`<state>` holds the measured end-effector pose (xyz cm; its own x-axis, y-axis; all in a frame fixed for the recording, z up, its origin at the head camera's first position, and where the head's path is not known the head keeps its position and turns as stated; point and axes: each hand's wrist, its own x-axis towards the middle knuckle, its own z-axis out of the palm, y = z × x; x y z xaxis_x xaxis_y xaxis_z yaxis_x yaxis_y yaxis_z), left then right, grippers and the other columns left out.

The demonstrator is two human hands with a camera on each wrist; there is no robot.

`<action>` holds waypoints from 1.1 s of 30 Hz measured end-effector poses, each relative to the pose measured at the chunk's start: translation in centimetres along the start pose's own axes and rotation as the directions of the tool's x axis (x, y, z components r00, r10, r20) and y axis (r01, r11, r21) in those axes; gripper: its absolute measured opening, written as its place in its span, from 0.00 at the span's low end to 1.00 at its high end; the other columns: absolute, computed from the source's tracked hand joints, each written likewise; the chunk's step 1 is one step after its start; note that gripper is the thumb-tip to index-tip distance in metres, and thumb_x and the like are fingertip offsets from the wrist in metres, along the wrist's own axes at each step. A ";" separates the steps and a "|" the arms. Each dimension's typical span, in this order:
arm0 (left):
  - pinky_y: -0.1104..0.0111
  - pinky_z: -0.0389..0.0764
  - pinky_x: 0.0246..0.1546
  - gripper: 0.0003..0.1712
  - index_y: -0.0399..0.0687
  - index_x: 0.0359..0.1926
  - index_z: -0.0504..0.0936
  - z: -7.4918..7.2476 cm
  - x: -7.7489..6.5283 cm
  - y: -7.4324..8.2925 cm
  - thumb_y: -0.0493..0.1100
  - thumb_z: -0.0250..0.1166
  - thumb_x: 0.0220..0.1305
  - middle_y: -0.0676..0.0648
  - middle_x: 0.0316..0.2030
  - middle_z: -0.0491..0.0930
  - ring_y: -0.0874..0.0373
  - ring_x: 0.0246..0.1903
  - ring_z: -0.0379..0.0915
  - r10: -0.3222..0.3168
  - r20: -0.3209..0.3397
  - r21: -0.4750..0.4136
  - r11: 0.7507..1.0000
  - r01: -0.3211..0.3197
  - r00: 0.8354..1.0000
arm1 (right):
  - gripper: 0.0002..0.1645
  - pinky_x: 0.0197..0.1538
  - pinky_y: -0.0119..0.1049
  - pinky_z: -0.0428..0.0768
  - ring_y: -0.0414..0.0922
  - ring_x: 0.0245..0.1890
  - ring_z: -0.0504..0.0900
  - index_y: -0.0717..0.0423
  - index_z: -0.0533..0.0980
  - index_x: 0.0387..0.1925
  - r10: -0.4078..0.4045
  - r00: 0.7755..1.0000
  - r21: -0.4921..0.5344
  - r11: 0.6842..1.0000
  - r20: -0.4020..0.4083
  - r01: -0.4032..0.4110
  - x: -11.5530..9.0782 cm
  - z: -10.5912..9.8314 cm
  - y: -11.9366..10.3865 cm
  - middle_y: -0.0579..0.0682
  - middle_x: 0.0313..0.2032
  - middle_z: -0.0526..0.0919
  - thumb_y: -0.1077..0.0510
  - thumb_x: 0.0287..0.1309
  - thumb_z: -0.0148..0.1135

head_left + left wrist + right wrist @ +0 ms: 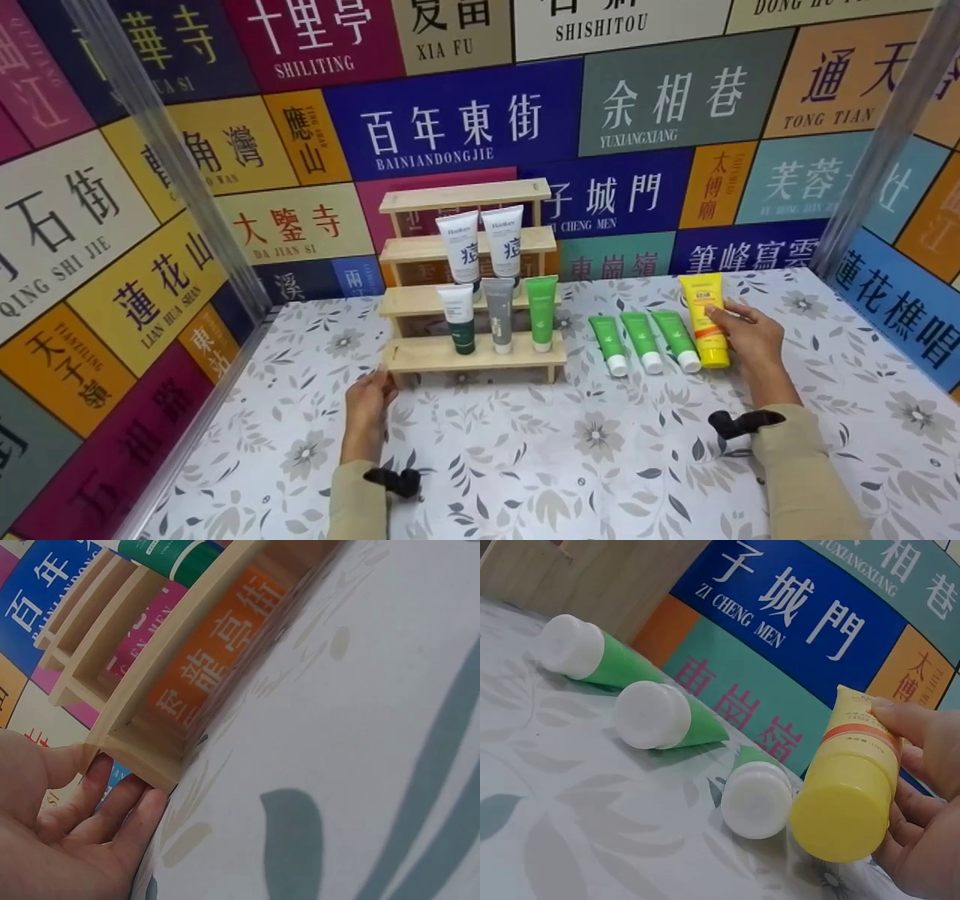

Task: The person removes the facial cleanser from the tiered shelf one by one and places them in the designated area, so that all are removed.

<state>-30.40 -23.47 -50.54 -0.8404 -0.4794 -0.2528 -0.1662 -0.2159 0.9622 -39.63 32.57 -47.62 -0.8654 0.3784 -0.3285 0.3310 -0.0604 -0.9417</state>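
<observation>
My right hand (pixel 756 341) grips a yellow squeeze tube (pixel 703 319), thumb on its front, cap downward. Beside it three green tubes (pixel 640 341) with white caps lie in a row, and the yellow tube's cap overlaps the nearest one in the right wrist view. On the left, my left hand (pixel 82 817) holds the front left corner of a tiered wooden rack (pixel 469 356), thumb at the shelf's edge and fingers around its end. Its lowest step carries a white-and-green tube (pixel 457 319), a grey tube (pixel 499 315) and a green tube (pixel 541 313). Two white tubes (pixel 502 244) stand higher up.
A table with a floral cloth (pixel 596 465) lies under everything. Behind it rises a wall of coloured sign panels (pixel 454 124). Clear upright edges (pixel 191 172) stand at the left and right sides. Each wrist wears a black strap mount (pixel 742 424).
</observation>
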 end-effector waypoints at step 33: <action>0.73 0.83 0.39 0.23 0.24 0.60 0.74 0.0 0.1 -0.2 0.42 0.56 0.76 0.44 0.35 0.84 0.60 0.35 0.80 0.041 0.020 -0.042 0.998 -0.040 0.999 | 0.41 0.61 0.40 0.73 0.49 0.62 0.70 0.54 0.70 0.69 -0.004 0.993 -0.359 0.932 -0.118 -0.039 1.0 0.5 1.3 0.57 0.71 0.68 0.34 0.63 0.60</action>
<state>-30.43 -23.45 -50.74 -0.8567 -0.4706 -0.2111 -0.1105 -0.2324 0.9663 -40.21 32.39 -49.19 -0.8163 0.4849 -0.3140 0.4777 0.2608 -0.8389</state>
